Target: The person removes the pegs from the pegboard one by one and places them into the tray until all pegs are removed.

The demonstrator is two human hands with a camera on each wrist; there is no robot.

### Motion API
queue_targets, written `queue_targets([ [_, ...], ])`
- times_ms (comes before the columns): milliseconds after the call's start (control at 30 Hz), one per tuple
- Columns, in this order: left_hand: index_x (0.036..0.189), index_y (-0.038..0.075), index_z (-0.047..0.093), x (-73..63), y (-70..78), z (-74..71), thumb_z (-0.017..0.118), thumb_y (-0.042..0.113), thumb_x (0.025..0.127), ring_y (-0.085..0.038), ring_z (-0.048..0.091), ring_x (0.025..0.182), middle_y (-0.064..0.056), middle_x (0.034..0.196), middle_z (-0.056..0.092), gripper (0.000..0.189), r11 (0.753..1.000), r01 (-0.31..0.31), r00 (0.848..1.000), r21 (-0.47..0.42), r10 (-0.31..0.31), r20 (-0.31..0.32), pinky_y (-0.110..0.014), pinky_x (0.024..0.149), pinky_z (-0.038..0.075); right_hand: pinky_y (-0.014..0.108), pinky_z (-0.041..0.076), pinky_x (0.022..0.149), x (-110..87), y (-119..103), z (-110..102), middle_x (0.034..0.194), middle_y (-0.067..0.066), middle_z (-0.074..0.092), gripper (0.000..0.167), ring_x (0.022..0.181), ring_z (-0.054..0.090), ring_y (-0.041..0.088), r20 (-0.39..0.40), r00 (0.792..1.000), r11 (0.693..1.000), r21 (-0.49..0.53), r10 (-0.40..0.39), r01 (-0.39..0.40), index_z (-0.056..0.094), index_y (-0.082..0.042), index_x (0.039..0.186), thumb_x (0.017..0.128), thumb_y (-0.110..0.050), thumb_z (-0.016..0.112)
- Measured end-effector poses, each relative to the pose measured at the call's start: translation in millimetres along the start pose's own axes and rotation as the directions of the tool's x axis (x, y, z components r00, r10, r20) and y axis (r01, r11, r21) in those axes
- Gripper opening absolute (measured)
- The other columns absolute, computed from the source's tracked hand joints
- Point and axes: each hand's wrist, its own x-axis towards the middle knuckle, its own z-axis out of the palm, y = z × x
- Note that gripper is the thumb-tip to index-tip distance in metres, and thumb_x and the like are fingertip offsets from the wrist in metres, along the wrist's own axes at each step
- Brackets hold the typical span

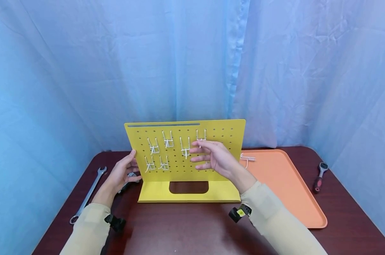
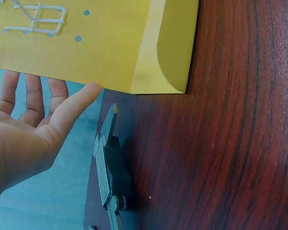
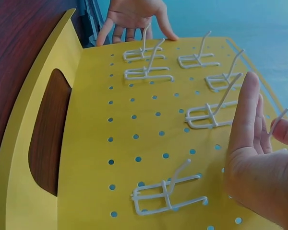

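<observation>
Perhaps the yellow pegboard (image 1: 179, 164), standing on the bench (image 1: 179, 226), could slide or tip if the right hand (image 1: 216, 157), its fingers loosely extended beside a white hook (image 1: 201, 139), bumps it, since the left hand (image 1: 120, 173) only touches the pegboard's left edge, fingers spread, ungripping

Pegboard (image 1: 176, 153): yellow. Hooks (image 3: 166, 194): white. Tray (image 1: 285, 187), four o'clock: orange. Counter (image 2: 245, 124): dark red-brown, black-streaked wood grain. Curtain (image 1: 199, 63), twelve o'clock: pale blue. Sleeves (image 1: 272, 209): cream.
</observation>
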Motion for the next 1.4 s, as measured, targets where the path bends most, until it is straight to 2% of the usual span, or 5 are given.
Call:
queue_targets([
  [400, 0.119, 0.004, 0.055, -2.5, 0.2, -4.7, 0.052, 0.063, 0.099, -0.030, 0.061, 0.106, -0.015, 0.112, 0.055, 0.063, 1.000, -0.003, 1.000, 0.014, 0.002, 0.008, -0.058, 0.093, 0.052, 0.044, 0.061, 0.074, 0.5, -0.4, 0.7, 0.111, 0.011, 0.071, 0.042, 0.091, 0.073, 0.026, 0.005, 1.000, 1.000, -0.005, 0.021, -0.021, 0.059, 0.002, 0.133, 0.104, -0.028, 0.060],
  [633, 0.118, 0.005, 0.055, -2.4, 1.2, -3.2, 0.053, 0.065, 0.098, -0.029, 0.062, 0.105, -0.015, 0.111, 0.054, 0.063, 1.000, 0.001, 1.000, 0.015, -0.001, 0.005, -0.058, 0.093, 0.052, 0.039, 0.061, 0.074, 0.4, -0.8, -0.6, 0.110, 0.011, 0.070, 0.035, 0.086, 0.071, 0.023, -0.010, 0.999, 0.999, 0.040, 0.033, -0.032, 0.061, 0.000, 0.127, 0.103, -0.025, 0.062],
  [867, 0.118, 0.004, 0.056, -3.0, 3.1, -4.5, 0.053, 0.065, 0.097, -0.031, 0.063, 0.105, -0.016, 0.112, 0.055, 0.064, 0.999, -0.006, 1.000, 0.032, 0.006, -0.006, -0.056, 0.093, 0.053, 0.039, 0.061, 0.071, 1.3, -3.0, 1.1, 0.107, 0.010, 0.070, 0.036, 0.082, 0.072, 0.023, -0.005, 0.999, 0.999, 0.028, 0.045, -0.045, 0.060, 0.001, 0.128, 0.103, -0.026, 0.061],
  [1233, 0.114, 0.005, 0.057, -0.1, 0.6, -4.3, 0.055, 0.065, 0.097, -0.027, 0.063, 0.101, -0.012, 0.109, 0.061, 0.063, 0.999, -0.015, 0.999, 0.031, 0.017, -0.035, -0.050, 0.094, 0.054, 0.038, 0.061, 0.071, -0.3, -6.3, 0.5, 0.125, 0.016, 0.066, 0.044, 0.082, 0.072, 0.022, -0.003, 0.998, 0.996, -0.062, 0.060, -0.060, 0.057, 0.000, 0.137, 0.104, -0.029, 0.061],
  [1400, 0.113, 0.004, 0.057, 1.0, -0.5, -4.2, 0.055, 0.065, 0.097, -0.027, 0.063, 0.099, -0.012, 0.108, 0.061, 0.063, 0.999, -0.020, 0.999, 0.027, 0.021, -0.032, -0.050, 0.094, 0.054, 0.036, 0.061, 0.070, -0.8, -9.2, 0.0, 0.124, 0.015, 0.066, 0.043, 0.082, 0.072, 0.021, -0.003, 0.998, 0.996, -0.054, 0.070, -0.070, 0.057, -0.001, 0.138, 0.104, -0.028, 0.060],
])
